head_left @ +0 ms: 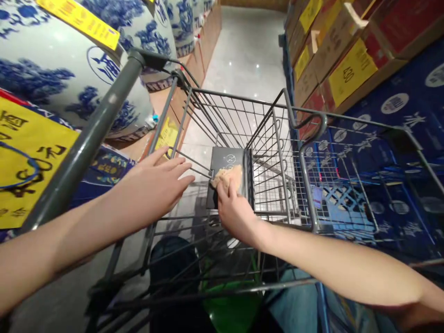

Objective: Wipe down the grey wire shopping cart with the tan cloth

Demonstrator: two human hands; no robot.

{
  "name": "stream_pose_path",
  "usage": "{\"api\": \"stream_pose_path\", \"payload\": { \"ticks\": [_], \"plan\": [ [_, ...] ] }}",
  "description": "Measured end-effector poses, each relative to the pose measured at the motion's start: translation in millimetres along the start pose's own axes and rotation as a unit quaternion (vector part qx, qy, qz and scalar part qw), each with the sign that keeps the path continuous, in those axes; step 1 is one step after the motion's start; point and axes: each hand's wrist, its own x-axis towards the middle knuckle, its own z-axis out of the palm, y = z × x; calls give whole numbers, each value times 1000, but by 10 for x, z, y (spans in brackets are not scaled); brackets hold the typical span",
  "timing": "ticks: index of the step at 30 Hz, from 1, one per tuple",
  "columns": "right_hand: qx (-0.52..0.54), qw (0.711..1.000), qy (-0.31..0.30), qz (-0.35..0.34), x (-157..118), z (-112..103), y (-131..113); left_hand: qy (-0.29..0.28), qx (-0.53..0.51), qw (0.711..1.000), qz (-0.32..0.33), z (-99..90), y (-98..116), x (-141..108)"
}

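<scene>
In my right hand (236,208) is a crumpled beige cloth (229,176), pinched between thumb and fingers. It rests against or just above a dark box (219,159) with a white round logo, which sits in the wire shopping cart (239,99). To the left, my left hand (161,180) reaches over the cart's side with its fingers stretched out and nothing in them. The cart's thick grey handle (93,120) slants below and behind that forearm.
Large blue-and-white porcelain jars (114,88) line the left side, with yellow price signs (31,162). Stacked cartons (329,69) and dark blue boxes (391,138) stand on the right. A tiled aisle floor (253,51) runs ahead. Something green (232,307) shows beneath the cart's wires.
</scene>
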Motion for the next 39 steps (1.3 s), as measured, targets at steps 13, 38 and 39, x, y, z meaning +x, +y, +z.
{"api": "stream_pose_path", "payload": {
  "ticks": [13,38,39],
  "plan": [
    [296,896,-38,328,16,-87,-248,-113,-103,986,-62,-397,327,54],
    [374,871,10,318,612,306,279,-102,-124,982,-104,-258,423,158],
    [381,883,-2,274,620,307,292,-105,-124,981,-106,-257,423,171]
  ]
}}
